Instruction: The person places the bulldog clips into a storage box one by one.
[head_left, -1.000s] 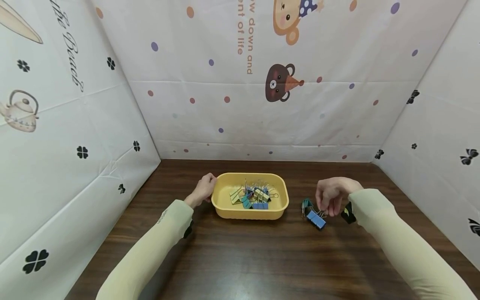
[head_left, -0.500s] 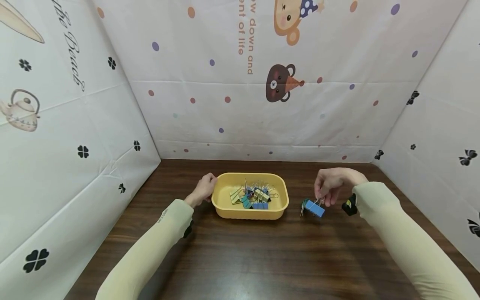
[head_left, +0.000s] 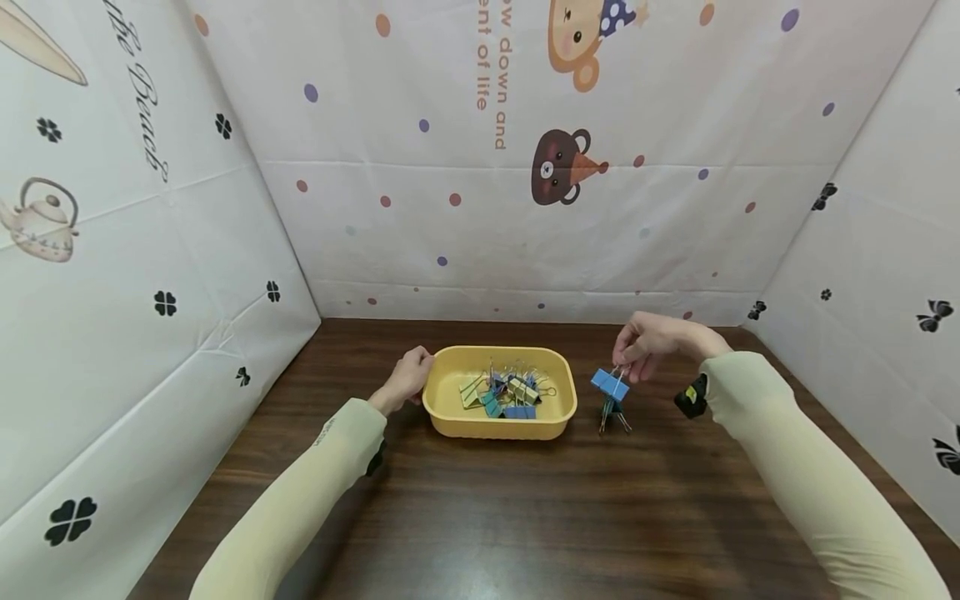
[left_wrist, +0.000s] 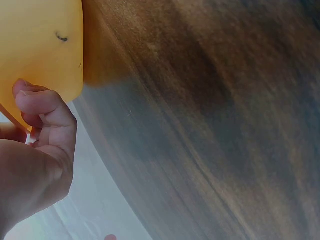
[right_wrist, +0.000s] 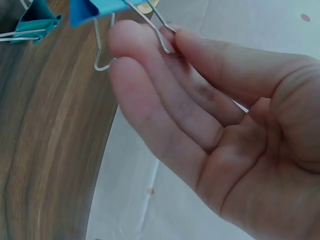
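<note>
My right hand [head_left: 647, 343] pinches a blue binder clip [head_left: 610, 384] by a wire handle. In the right wrist view, thumb and finger close on the handle of the blue clip [right_wrist: 105, 7], and its other handle hangs free. A teal binder clip [head_left: 611, 407] stands on the table just below it, partly hidden; whether the two touch I cannot tell. My left hand [head_left: 408, 375] grips the left rim of a yellow plastic tray [head_left: 500, 429]. In the left wrist view the fingers [left_wrist: 45, 102] curl around the tray's edge.
Inside the tray lie several binder clips, among them a yellow one [head_left: 522, 390], a teal one [head_left: 491, 405] and a blue one [head_left: 521, 412]. The dark wooden table [head_left: 480, 508] meets printed white sheets [head_left: 465, 242] at the back and both sides.
My right hand has lifted the blue clip and carried it up and left, over the teal clip. The left hand and the tray have stayed put.
</note>
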